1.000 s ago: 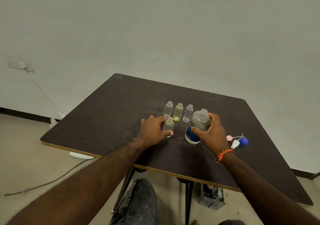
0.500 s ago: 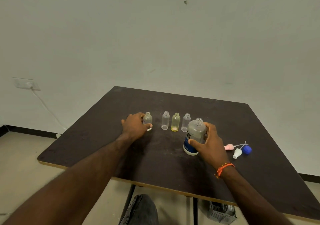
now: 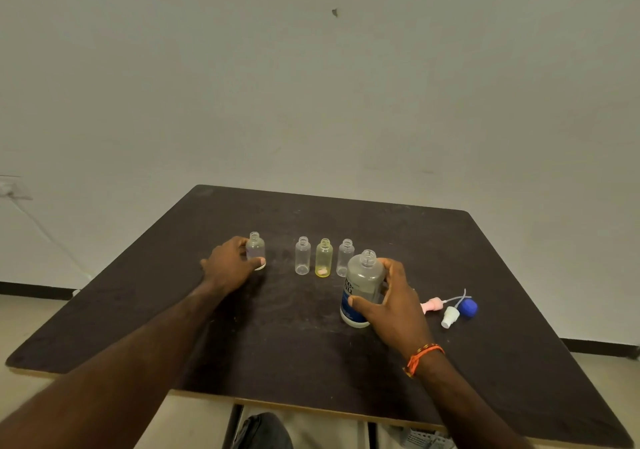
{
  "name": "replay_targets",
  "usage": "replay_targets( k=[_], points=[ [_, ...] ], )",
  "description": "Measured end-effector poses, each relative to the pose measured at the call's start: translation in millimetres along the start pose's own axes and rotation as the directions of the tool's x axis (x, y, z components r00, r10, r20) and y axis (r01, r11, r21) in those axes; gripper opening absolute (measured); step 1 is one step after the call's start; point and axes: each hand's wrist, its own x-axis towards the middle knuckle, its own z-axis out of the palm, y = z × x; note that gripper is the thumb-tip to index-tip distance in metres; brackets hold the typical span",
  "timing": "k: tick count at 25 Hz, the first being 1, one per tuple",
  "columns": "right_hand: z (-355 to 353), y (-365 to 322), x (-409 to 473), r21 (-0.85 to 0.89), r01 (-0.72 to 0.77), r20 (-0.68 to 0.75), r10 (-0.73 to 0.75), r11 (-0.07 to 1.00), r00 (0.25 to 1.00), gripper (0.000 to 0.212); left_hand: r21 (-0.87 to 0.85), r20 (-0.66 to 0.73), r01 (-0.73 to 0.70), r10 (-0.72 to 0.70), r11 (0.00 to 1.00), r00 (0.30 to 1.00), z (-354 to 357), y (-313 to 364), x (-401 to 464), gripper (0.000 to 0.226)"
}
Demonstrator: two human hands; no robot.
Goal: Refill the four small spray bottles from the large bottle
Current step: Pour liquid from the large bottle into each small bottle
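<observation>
Our right hand (image 3: 391,305) wraps the upright, uncapped large bottle (image 3: 362,287) on the bench (image 3: 284,341) — our left hand (image 3: 230,265) closes on one small bottle (image 3: 255,249), standing well off to the left of the right hand, mouth up, beyond the other three — so we judge the pour must travel leftward.

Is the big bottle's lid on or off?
Off. The large bottle shows a bare threaded neck, standing upright in the right hand.

Only the large bottle (image 3: 362,287) carries print: a blue-and-white label, partly covered by the right hand (image 3: 394,305). The visible letter fragments are too blurred and cut off to read.
</observation>
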Motion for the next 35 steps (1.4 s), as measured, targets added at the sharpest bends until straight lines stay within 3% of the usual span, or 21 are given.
replay_targets(
  k=[2,4,6,8,10,12,19,22,28,32,35],
  points=[
    [-1,-1,0,-0.006,-0.003,-0.002,0.003,1.000,1.000,0.071,0.016,0.000,0.011,-0.011,1.000,1.000,-1,-2,-4,0.074],
    [-1,-1,-1,-0.008,-0.002,-0.001,0.002,1.000,1.000,0.072,0.020,-0.180,-0.050,0.052,0.999,0.982,-2,2,-16,0.082],
    [-1,-2,-1,-0.010,0.002,-0.001,-0.002,1.000,1.000,0.071,0.085,-0.386,-0.232,0.246,0.969,0.889,-1,11,-34,0.073],
    [-1,-2,-1,-0.021,0.005,-0.005,-0.005,1.000,1.000,0.072,0.132,-0.446,-0.410,0.423,0.902,0.788,1,27,-49,0.064],
    [-1,-2,-2,-0.027,0.003,0.000,-0.003,1.000,1.000,0.074,0.071,-0.406,-0.499,0.482,0.864,0.776,8,46,-59,0.057],
    [-1,-2,-2,-0.027,0.003,0.004,-0.003,1.000,1.000,0.074,-0.030,-0.322,-0.492,0.458,0.870,0.829,17,62,-64,0.055],
    [1,-2,-1,-0.033,0.004,-0.003,-0.004,0.999,1.000,0.075,-0.257,-0.034,-0.162,0.159,0.953,0.987,39,74,-35,0.080],
    [2,1,-1,-0.035,0.005,0.000,-0.005,0.999,1.000,0.074,-0.352,0.073,-0.082,0.115,0.932,0.991,44,73,-24,0.073],
    [3,-1,1,0.007,-0.007,0.027,0.007,1.000,1.000,0.079,-0.372,0.049,-0.138,0.168,0.918,0.985,47,69,-29,0.028],
    [1,-6,3,0.084,0.047,0.008,-0.048,0.995,0.999,0.079,-0.357,0.099,-0.200,0.249,0.913,0.963,33,66,-58,0.031],
    [-1,-15,2,-0.046,0.155,0.020,-0.154,0.987,0.988,0.078,-0.306,0.108,-0.300,0.346,0.904,0.932,27,52,-79,0.031]
  ],
)
